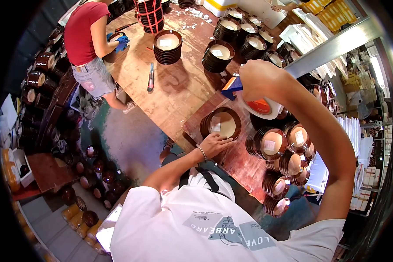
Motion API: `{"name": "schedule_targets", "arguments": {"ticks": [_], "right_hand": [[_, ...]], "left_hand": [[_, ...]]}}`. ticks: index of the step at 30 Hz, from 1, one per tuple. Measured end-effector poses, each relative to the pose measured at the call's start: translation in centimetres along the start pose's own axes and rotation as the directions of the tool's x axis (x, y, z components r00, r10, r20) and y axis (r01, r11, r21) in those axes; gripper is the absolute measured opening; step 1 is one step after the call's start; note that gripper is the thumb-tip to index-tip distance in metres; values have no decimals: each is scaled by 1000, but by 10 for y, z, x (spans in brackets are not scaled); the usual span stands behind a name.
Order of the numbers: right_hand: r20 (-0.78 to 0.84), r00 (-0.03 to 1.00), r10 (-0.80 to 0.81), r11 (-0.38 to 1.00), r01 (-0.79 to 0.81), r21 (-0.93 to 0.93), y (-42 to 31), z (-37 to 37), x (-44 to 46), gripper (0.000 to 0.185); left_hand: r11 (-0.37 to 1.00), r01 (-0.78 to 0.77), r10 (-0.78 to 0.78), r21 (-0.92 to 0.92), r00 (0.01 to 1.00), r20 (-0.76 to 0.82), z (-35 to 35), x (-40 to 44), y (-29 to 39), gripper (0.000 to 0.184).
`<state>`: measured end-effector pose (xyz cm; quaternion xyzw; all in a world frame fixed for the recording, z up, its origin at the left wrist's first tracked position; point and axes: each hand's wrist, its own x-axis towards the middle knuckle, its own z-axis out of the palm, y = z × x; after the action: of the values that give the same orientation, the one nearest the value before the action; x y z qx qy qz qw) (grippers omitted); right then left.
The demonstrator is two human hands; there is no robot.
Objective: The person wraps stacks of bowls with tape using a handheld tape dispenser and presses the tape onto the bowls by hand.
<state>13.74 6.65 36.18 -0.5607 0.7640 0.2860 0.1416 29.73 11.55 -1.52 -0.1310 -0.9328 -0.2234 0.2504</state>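
A brown-rimmed bowl (226,126) with a cream inside and a white label stands at the near edge of the table. My left hand (214,146), a beaded bracelet at its wrist, lies on the bowl's near rim with fingers stretched out. Raised beyond the bowl, to the right, my right hand (260,78) is closed on a tape dispenser (260,106) with blue and orange parts. Its fingertips are hidden behind the back of the hand. Farther off on the wood lies a box cutter (151,77).
Stacked bowls stand on the table (131,78), one stack (167,47) near its middle and others at the right (273,143). A co-worker (84,35) in a red top, with blue gloves, works at the far left. A metal post (332,46) crosses the upper right.
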Motion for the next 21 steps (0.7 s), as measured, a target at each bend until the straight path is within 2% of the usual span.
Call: {"name": "schedule_targets", "arguments": {"ticks": [2,4,8,10,11,12,13,14,15,16,17,18,20,21], "right_hand": [[-12,1000,-3,1000,3,11,1,-1,0,35],[-8,1000,-7,1000,7,9,1,-3,-1,34],[11,1000,12,1000,-13,20,0,-4,-3,35],[12,1000,13,1000,-13,5,0,-2,-1,36],[13,1000,16,1000,-16,-8,0,-1,0,37],[11,1000,15,1000,-15,-14,1,-2,0,37],[16,1000,-5,1000,5,-21,2,-3,-1,37],[27,999,-27,999,28,-27,3,-3,-3,37],[34,999,-32,999,33,-36,1,-6,-5,37],[32,999,-16,999,17,-40,-2,-11,-6,36],[25,1000,-3,999,4,-42,-4,-13,-6,35],[24,1000,-14,999,15,-42,-4,-11,-4,35],[-10,999,-45,997,44,-67,-3,-5,3,35],[4,998,-57,995,58,-85,-3,-1,10,35]], "left_hand": [[999,42,-43,-24,999,-25,7,-1,3,40],[965,182,-182,-188,983,14,15,-4,4,33],[957,180,-188,-226,982,-14,13,2,1,30],[975,81,-124,-206,971,-204,-20,15,10,28],[975,85,-128,-206,970,-207,-27,13,18,28],[911,309,-388,-272,868,-312,-32,9,29,27],[786,498,-615,-366,685,-390,-33,7,38,30],[524,662,-851,-535,436,-293,-25,1,42,46],[516,662,-856,-543,427,-293,-23,3,40,46],[25,660,-972,-751,193,137,-21,5,34,62],[-485,523,-818,-700,11,575,-20,7,30,80],[-487,520,-821,-701,2,571,-20,11,31,80],[-637,401,-726,-659,-25,687,-15,28,38,90],[-662,385,-728,-644,-125,674,-7,37,39,91]]}}
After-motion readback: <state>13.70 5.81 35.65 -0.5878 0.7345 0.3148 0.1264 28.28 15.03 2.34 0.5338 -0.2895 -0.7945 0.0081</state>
